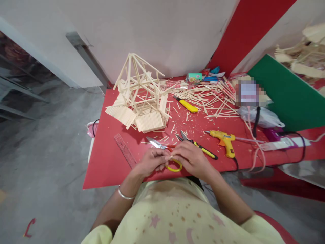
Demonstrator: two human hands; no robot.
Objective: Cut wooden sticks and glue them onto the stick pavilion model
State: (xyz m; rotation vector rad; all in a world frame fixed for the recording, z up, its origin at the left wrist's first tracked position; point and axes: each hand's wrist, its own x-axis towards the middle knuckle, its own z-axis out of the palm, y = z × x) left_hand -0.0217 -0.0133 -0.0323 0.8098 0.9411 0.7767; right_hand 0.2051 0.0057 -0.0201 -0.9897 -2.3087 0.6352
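Both my hands meet at the near edge of the red table [109, 162]. My left hand [151, 161] and my right hand [191, 157] have their fingers pinched together on a small pale stick piece [169, 158] between them. Right under the hands lie scissors [162, 146] with a yellow handle loop [174, 166]. A silver bangle [125, 195] sits on my left wrist. Beyond the hands stands a house-like model of thin sticks [139, 96].
A clear ruler [125, 150] lies left of the hands, pliers [198, 145] and a yellow glue gun [224, 139] to the right. A yellow box cutter [186, 104], many loose sticks [210, 98] and a plastic bag [264, 117] fill the back. A green board [286, 91] leans at right.
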